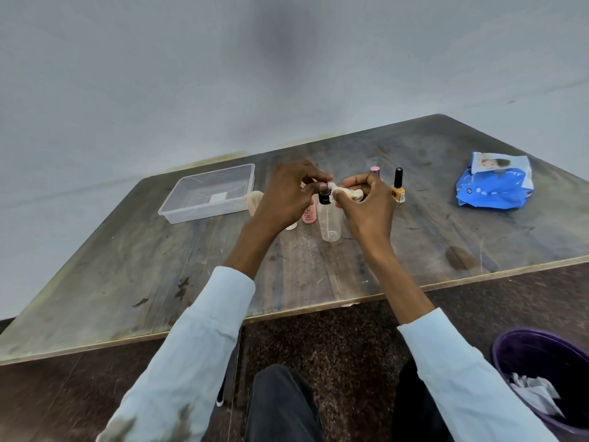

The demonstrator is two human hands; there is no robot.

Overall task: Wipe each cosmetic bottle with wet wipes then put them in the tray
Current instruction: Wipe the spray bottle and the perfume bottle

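Dark trousers [280, 406]; worn wooden table [127, 282]; grey wall [191, 74].

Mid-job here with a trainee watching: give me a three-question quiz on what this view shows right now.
1. True or false: the clear tray already holds a bottle.
2. What does the right hand hold? A) a crumpled wipe B) the yellow nail polish C) the blue wipes pack
3. Fill in: the left hand pinches the top of the ____ spray bottle, which stands on the table.

Key: 1 false, nothing lies in it. 2 A. 3 clear.
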